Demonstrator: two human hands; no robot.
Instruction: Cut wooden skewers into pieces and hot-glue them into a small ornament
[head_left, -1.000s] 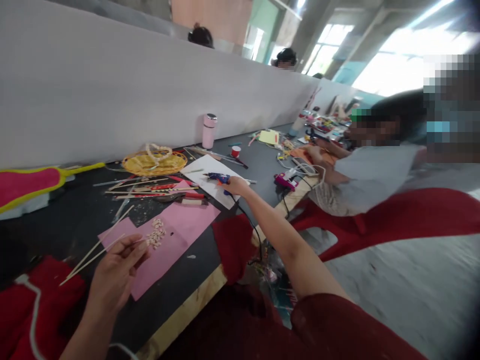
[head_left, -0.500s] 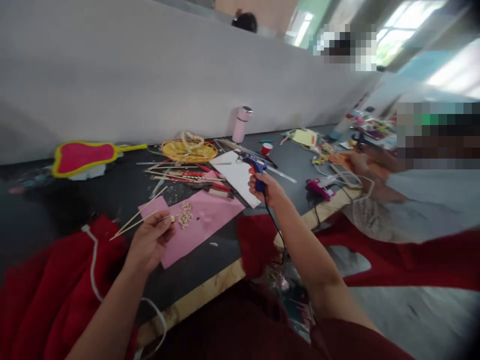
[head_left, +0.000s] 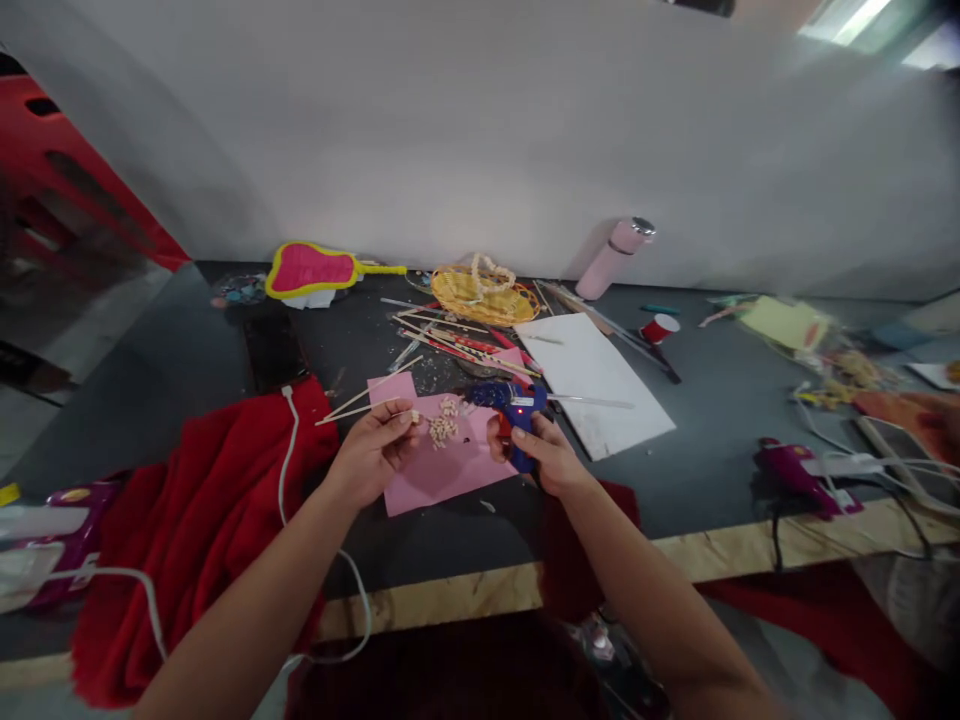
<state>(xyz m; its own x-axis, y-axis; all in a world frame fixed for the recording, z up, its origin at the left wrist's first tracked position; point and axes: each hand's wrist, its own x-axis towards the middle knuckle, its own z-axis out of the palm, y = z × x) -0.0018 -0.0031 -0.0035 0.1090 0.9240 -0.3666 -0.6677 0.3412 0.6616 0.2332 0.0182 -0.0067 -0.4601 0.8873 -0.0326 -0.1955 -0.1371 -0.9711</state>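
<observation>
My left hand [head_left: 375,445] pinches a thin wooden stick [head_left: 346,412] with a small pale piece [head_left: 415,416] at its fingertip end. Another thin stick [head_left: 382,382] makes a narrow V with it; whether I hold that one too, I cannot tell. My right hand [head_left: 544,450] is wrapped round a blue glue gun [head_left: 525,405], its nozzle pointing left toward my left hand, a small red light lit. A clear glue stick [head_left: 592,401] juts from its back. Between the hands, a pile of small pale pieces [head_left: 442,428] lies on pink paper [head_left: 427,485].
Behind lie loose sticks [head_left: 457,342], a yellow basket [head_left: 480,300] and a white board [head_left: 600,380]. A pink bottle [head_left: 611,262] stands by the wall. At left are a pink-and-yellow fan-shaped piece [head_left: 313,270], a phone [head_left: 274,352] and red cloth [head_left: 225,470]; at right, a purple power strip [head_left: 802,480].
The view has swung left. My right hand has brought the glue gun from over the white board down beside the pale pieces, closer to my left hand, which keeps its pinch.
</observation>
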